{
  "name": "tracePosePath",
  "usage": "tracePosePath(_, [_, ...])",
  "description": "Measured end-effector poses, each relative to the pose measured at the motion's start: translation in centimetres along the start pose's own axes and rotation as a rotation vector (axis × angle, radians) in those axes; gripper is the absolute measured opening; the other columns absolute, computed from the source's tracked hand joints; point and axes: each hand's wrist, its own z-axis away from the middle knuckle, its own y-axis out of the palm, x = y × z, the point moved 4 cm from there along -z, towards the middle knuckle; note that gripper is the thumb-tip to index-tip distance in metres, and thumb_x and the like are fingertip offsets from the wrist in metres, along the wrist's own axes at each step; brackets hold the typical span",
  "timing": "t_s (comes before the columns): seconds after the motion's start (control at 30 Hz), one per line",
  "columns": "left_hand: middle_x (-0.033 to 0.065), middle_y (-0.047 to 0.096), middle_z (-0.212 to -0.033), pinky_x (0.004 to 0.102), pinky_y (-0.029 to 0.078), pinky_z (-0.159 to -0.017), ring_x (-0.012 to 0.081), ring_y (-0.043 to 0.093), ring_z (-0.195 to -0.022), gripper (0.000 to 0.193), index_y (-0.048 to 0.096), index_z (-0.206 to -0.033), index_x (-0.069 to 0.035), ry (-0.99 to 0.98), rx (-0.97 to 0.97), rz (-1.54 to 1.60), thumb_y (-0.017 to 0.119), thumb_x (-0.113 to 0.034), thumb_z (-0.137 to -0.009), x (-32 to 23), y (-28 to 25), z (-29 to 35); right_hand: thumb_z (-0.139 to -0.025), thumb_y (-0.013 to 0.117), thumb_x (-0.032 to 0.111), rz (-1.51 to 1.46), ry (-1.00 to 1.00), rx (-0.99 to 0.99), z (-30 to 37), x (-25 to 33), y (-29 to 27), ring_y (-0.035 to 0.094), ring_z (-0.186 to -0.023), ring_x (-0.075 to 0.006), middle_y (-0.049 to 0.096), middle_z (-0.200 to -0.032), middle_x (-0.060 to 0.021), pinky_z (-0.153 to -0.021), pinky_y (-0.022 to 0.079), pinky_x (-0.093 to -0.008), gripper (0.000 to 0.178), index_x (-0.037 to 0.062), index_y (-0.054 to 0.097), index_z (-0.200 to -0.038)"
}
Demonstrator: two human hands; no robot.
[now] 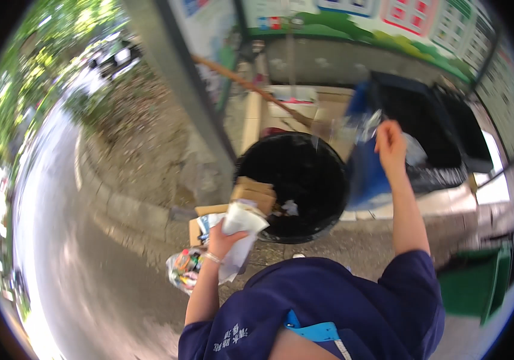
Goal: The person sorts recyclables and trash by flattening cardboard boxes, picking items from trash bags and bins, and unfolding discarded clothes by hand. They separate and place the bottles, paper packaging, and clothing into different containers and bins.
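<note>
Our left hand (224,239) is clamped on white paper (240,223) and cardboard (251,193) at the black bin's (305,180) near rim. Our right hand (389,144) grips clear plastic (353,129) above the bin's far side, beside the blue bin (368,174).

Paved ground (353,240) under black bin (305,180)

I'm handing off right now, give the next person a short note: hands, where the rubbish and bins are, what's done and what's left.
Left hand: grip shut on white paper waste, cardboard pieces beside it, a clear bag of colourful scraps hanging below.
Right hand: raised by the blue bin, holding clear plastic.
Round black bin: a few scraps inside.
Left: everything still in both hands.
</note>
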Motion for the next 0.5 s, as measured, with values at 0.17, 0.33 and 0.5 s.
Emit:
tracePosePath(0.17, [0.0075,0.069,-0.090,0.0294,0.053,-0.072,0.0144,0.064,-0.079,0.031,0.063,-0.101,0.005,0.029,-0.168,0.170,0.076,-0.005,-0.074,3.7,1.7,-3.6,-0.090,0.063,0.014,0.068,0.075,-0.561,-4.6,-8.7,-20.4,0.051,-0.049,-0.0077,0.058,-0.068,-0.0033,-0.045,0.039,-0.0220,0.012,0.0037,0.059,-0.088])
tracePosePath(0.33, [0.0096,0.069,-0.085,0.0311,0.052,-0.069,0.0156,0.065,-0.077,0.030,0.064,-0.099,0.008,0.021,-0.261,0.198,0.072,-0.015,-0.081,0.3,3.9,-5.0,-0.081,0.049,0.002,1.320,0.603,-0.234,-0.2,-16.1,-26.0,0.062,-0.092,-0.0436,0.065,-0.097,-0.0198,-0.079,0.051,-0.0501,0.021,0.0032,0.053,-0.101])
tracePosePath(0.5, [0.0127,0.065,-0.105,0.0332,0.053,-0.076,0.0197,0.062,-0.089,0.051,0.051,-0.121,0.004,-0.092,-0.237,0.415,0.072,-0.025,-0.083,-3.5,9.5,-6.0,-0.072,0.075,0.021,0.469,0.104,-0.020,5.4,-5.3,-8.7,0.064,-0.087,-0.0273,0.063,-0.098,-0.0142,-0.075,0.052,-0.0369,0.037,0.0051,0.061,-0.102])
